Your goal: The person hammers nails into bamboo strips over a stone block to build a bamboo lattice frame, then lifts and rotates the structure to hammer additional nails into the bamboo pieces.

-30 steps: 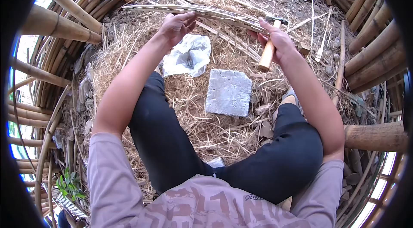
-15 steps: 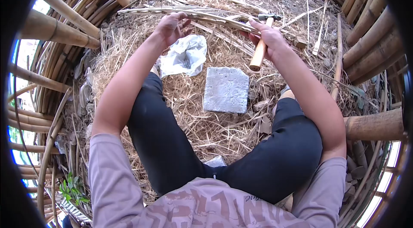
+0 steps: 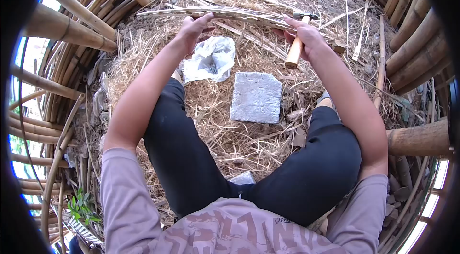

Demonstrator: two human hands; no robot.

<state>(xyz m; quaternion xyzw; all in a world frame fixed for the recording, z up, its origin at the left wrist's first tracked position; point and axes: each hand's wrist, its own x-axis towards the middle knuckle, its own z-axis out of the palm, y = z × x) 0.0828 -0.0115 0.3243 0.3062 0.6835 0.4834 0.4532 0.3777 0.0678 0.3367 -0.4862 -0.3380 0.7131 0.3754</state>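
A long, thin bundle of split bamboo strips spans from side to side between my hands, above the ground. My left hand pinches it left of its middle, thumb and fingers at the strip. Near the right end, my right hand grips the strip and also holds a hammer, its wooden handle pointing down toward me and its dark head beyond the hand. Below the strip lie an open white plastic bag with small nails inside and a pale square stone block.
Straw and loose bamboo slivers cover the ground. Bamboo poles stand at the left, and more poles line the right. A small pale block lies between my legs. A green plant grows at lower left.
The view has shifted slightly. Both hands still hold the bamboo strip, which has tilted a little, and the hammer stays in my right hand.
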